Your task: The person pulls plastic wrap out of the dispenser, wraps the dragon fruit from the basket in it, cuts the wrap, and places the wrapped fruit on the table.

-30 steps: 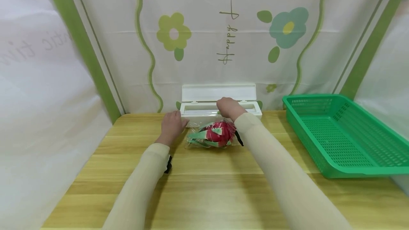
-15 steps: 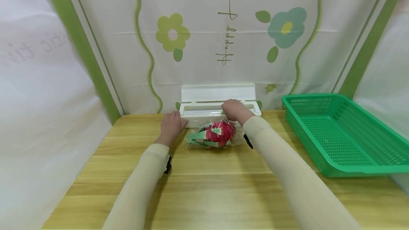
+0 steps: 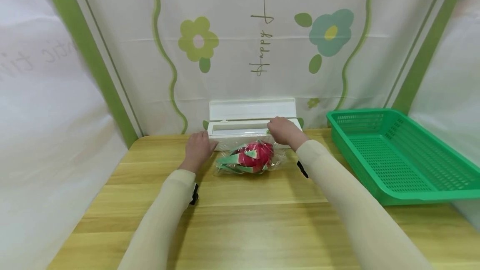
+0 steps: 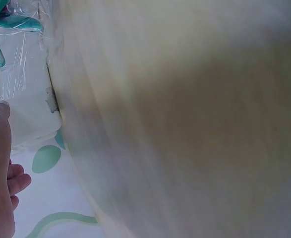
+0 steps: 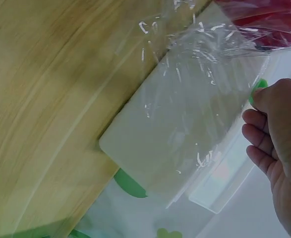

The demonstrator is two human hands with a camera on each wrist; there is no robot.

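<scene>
A white cling film dispenser (image 3: 225,141) lies at the back of the table with its lid (image 3: 253,109) raised. My left hand (image 3: 197,149) grips its left end, thumb on the front and fingers beyond the edge. At the cutting rail, toward the right end, my right hand (image 3: 283,130) pinches a small green slide cutter (image 5: 258,90) between thumb and fingers. A red dragon fruit (image 3: 258,156) with green scales rests in front of the dispenser, wrapped in clear film (image 5: 197,42). Wrinkled film also hangs across the dispenser's front in the right wrist view.
A green plastic basket (image 3: 369,178) with slotted walls stands on the right of the wooden table (image 3: 240,228). Behind the dispenser hangs a white flowered curtain (image 3: 232,53), with more white sheeting at both sides.
My right hand has slid rightward along the dispenser's rail with the green cutter. My left hand keeps its hold on the left end. The whole head view has shifted slightly.
</scene>
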